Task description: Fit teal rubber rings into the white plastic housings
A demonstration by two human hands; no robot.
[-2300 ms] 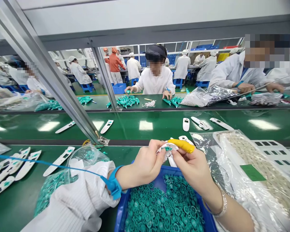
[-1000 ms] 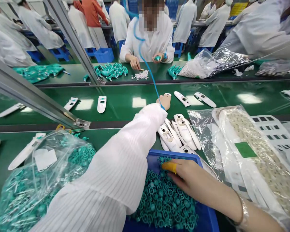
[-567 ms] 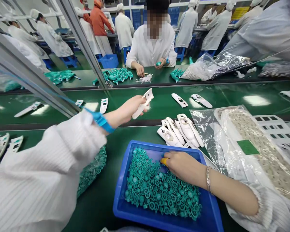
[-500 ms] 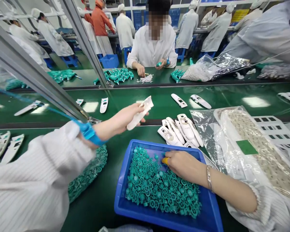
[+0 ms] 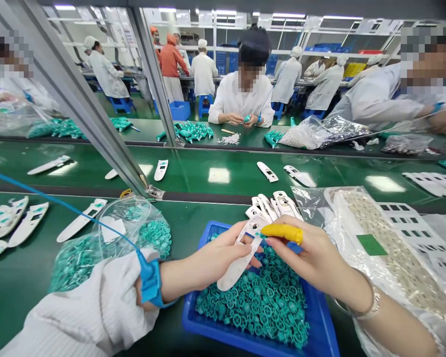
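White casing (image 5: pixel 235 272) is tilted over the blue tray (image 5: pixel 329 329): long slim shell, rounded lower end, round hole (image 5: pixel 255 226) near the top, dark window beside it partly covered. Left hand (image 5: pixel 217 255) grips it; right hand (image 5: pixel 317 253), yellow cot (image 5: pixel 282 231) on one finger, pinches a small teal part (image 5: pixel 260 235) at its upper end.

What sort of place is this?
Probably a factory assembly line: white casings lie spaced along a long green belt-like surface, a blue bin holds small green parts, and white-coated workers fill the background.
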